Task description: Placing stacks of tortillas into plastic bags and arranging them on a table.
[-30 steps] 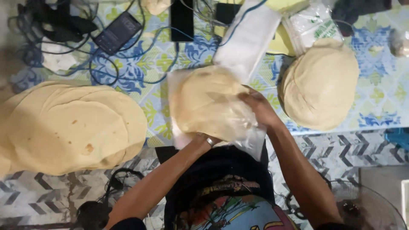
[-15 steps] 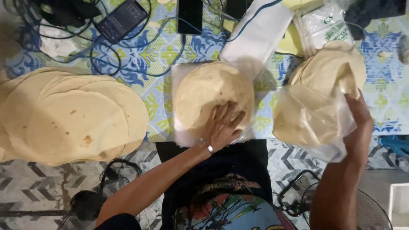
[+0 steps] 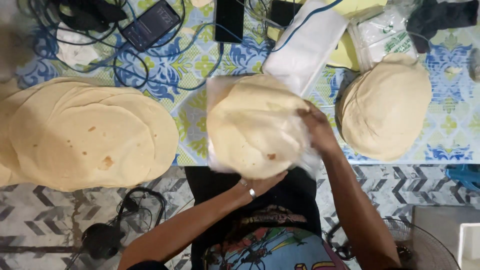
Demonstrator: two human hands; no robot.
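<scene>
Flatbread stack, centre (image 3: pixel 252 125): pale round pile on a clear plastic sheet (image 3: pixel 216 95), at near edge of table, both hands on it.
Table cover (image 3: pixel 200 65): blue-green floral pattern, holds everything.
Big flatbread pile (image 3: pixel 85 135): left side, wide overlapping rounds with brown spots, well apart from centre stack.
Bagged flatbread stack (image 3: pixel 385 112): right of centre stack, near it but not touching.
White folded cloth (image 3: pixel 305 45): behind centre stack, tilted.
Left hand (image 3: pixel 260 184): tucked under near edge of centre stack, fingers hidden beneath, ring on one finger.
Right hand (image 3: pixel 315 127): pinching plastic at right edge of centre stack.
Phone (image 3: pixel 150 22): far left, among dark cables (image 3: pixel 115 55).
</scene>
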